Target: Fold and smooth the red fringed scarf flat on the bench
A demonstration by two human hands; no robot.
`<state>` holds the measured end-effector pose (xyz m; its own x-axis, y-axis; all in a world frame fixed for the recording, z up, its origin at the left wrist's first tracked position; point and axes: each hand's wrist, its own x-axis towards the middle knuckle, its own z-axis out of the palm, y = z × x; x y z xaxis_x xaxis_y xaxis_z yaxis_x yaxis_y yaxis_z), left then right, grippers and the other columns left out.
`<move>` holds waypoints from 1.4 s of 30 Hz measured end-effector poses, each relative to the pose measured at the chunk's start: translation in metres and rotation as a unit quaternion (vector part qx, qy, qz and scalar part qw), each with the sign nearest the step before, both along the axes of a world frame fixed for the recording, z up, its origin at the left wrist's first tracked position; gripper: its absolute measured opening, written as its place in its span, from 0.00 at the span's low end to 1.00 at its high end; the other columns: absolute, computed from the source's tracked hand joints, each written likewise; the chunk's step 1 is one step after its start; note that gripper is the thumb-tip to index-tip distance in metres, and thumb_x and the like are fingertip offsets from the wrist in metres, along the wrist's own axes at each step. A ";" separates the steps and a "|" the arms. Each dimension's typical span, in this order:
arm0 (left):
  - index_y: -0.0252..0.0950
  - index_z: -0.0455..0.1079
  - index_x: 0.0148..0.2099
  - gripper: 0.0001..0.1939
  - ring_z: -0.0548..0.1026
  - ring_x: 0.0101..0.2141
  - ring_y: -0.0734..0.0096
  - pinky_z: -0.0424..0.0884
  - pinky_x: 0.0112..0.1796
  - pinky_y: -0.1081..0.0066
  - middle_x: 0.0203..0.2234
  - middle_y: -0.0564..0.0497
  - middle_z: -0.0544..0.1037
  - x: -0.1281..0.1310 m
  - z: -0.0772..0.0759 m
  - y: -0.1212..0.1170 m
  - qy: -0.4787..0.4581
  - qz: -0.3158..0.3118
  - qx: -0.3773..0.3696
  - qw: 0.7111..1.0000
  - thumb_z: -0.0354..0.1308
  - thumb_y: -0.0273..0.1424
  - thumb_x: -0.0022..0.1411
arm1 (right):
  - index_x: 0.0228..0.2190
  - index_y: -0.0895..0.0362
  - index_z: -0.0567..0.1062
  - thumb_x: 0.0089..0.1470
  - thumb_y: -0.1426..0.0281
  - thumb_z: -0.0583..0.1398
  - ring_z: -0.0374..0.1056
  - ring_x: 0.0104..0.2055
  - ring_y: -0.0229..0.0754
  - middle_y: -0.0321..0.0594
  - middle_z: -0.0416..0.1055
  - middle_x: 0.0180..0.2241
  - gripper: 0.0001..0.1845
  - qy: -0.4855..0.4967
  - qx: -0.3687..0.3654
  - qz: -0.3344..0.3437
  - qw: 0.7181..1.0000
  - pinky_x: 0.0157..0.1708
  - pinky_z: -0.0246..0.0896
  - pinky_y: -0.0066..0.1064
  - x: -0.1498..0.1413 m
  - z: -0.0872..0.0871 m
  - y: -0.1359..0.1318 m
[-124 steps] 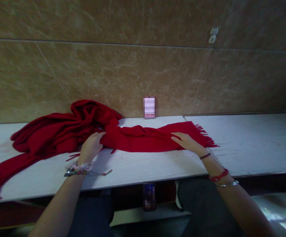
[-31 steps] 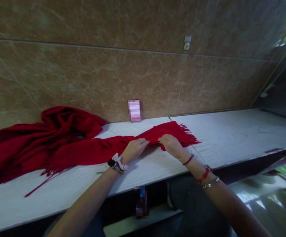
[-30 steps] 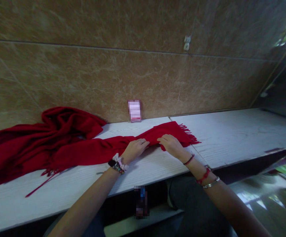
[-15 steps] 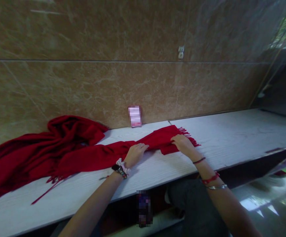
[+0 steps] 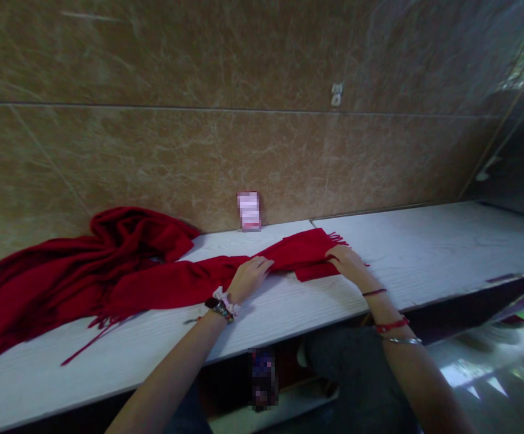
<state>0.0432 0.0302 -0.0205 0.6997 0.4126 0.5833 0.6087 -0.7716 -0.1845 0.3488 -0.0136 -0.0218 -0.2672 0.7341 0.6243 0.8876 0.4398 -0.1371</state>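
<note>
A long red fringed scarf (image 5: 162,274) lies across a white wooden bench top (image 5: 289,307). Most of it is bunched at the left; a flatter strip runs right to a fringed end. My left hand (image 5: 249,277) rests on the strip's near edge, fingers stretched flat. My right hand (image 5: 350,264) lies on the fringed end, fingers curled over the cloth edge, pressing it down.
A brown marble wall (image 5: 243,144) rises right behind the bench. A small pink blurred card (image 5: 249,211) leans against it. A seam (image 5: 312,223) splits the bench top. Below are my dark trousers and a glossy floor at the right.
My right hand slid right along the scarf, from beside my left hand to the fringed end. My left hand stayed on the strip. Earlier both hands were further apart.
</note>
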 end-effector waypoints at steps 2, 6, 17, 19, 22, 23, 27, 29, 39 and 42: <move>0.32 0.67 0.45 0.11 0.71 0.36 0.69 0.70 0.37 0.71 0.36 0.47 0.73 -0.001 0.001 0.000 0.011 -0.008 0.008 1.000 0.51 0.23 0.60 | 0.29 0.58 0.73 0.48 0.81 0.54 0.67 0.35 0.43 0.42 0.73 0.30 0.10 -0.001 0.004 -0.001 1.000 0.40 0.62 0.38 0.001 0.000 0.001; 0.33 0.69 0.43 0.11 0.71 0.33 0.69 0.69 0.33 0.72 0.34 0.47 0.72 -0.004 0.003 0.001 0.030 0.004 0.031 0.999 0.50 0.21 0.59 | 0.29 0.58 0.75 0.50 0.79 0.53 0.68 0.34 0.43 0.43 0.74 0.30 0.11 -0.007 0.021 0.002 1.000 0.40 0.62 0.38 0.001 0.000 0.000; 0.34 0.69 0.43 0.16 0.69 0.36 0.66 0.68 0.37 0.69 0.31 0.46 0.71 -0.006 0.009 -0.004 0.052 0.038 0.049 0.997 0.44 0.18 0.60 | 0.37 0.56 0.76 0.56 0.74 0.51 0.65 0.40 0.44 0.45 0.71 0.35 0.14 0.007 0.071 0.006 0.997 0.42 0.62 0.39 -0.004 0.003 -0.008; 0.34 0.69 0.43 0.15 0.69 0.36 0.66 0.68 0.36 0.69 0.32 0.46 0.71 -0.005 0.010 -0.004 0.071 0.041 0.033 0.996 0.45 0.18 0.60 | 0.38 0.56 0.76 0.56 0.74 0.51 0.65 0.40 0.44 0.46 0.71 0.35 0.15 -0.015 0.063 -0.004 0.998 0.41 0.62 0.39 -0.004 0.001 -0.011; 0.34 0.69 0.42 0.13 0.70 0.36 0.67 0.67 0.35 0.70 0.34 0.46 0.71 -0.005 0.010 -0.004 0.130 0.014 -0.008 0.991 0.47 0.19 0.59 | 0.39 0.57 0.76 0.56 0.76 0.52 0.65 0.39 0.43 0.45 0.71 0.34 0.15 -0.070 0.038 -0.016 0.997 0.41 0.62 0.38 -0.003 -0.005 -0.014; 0.35 0.68 0.42 0.12 0.70 0.36 0.68 0.67 0.36 0.71 0.35 0.47 0.71 -0.005 0.009 -0.004 0.149 0.004 -0.023 0.989 0.48 0.20 0.59 | 0.39 0.57 0.76 0.55 0.76 0.52 0.65 0.39 0.44 0.45 0.71 0.34 0.15 -0.086 0.030 -0.018 0.996 0.41 0.62 0.37 -0.002 -0.008 -0.016; 0.35 0.68 0.43 0.10 0.71 0.36 0.68 0.68 0.35 0.71 0.36 0.47 0.72 -0.005 0.009 -0.006 0.185 0.006 -0.061 0.981 0.51 0.23 0.59 | 0.40 0.60 0.76 0.54 0.78 0.53 0.65 0.40 0.45 0.48 0.72 0.36 0.15 -0.117 0.022 -0.016 0.993 0.41 0.63 0.38 0.000 -0.015 -0.021; 0.34 0.69 0.41 0.09 0.71 0.36 0.67 0.68 0.34 0.71 0.35 0.47 0.72 -0.005 0.011 -0.007 0.192 0.011 -0.062 0.979 0.50 0.23 0.59 | 0.41 0.61 0.75 0.53 0.79 0.53 0.65 0.41 0.45 0.49 0.72 0.37 0.16 -0.116 0.023 -0.017 0.993 0.42 0.63 0.38 0.001 -0.017 -0.023; 0.35 0.64 0.52 0.18 0.68 0.49 0.69 0.65 0.47 0.70 0.49 0.45 0.70 0.003 0.008 -0.014 0.149 -0.107 -0.072 0.980 0.46 0.21 0.61 | 0.40 0.59 0.75 0.53 0.77 0.53 0.67 0.44 0.43 0.47 0.72 0.40 0.15 -0.052 0.008 0.002 0.999 0.45 0.63 0.38 -0.004 -0.013 -0.033; 0.36 0.64 0.54 0.20 0.68 0.50 0.72 0.65 0.48 0.72 0.50 0.48 0.70 0.002 0.004 -0.011 0.147 -0.121 -0.112 0.975 0.44 0.20 0.61 | 0.39 0.58 0.76 0.53 0.76 0.55 0.67 0.44 0.44 0.47 0.73 0.41 0.14 -0.035 0.007 0.003 0.999 0.46 0.63 0.39 -0.006 -0.014 -0.035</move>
<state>0.0452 0.0191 -0.0163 0.9161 0.3079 0.2569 0.3493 -0.9273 -0.1342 0.3428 -0.0487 -0.0356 -0.3156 0.7230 0.6146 0.8920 0.4469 -0.0677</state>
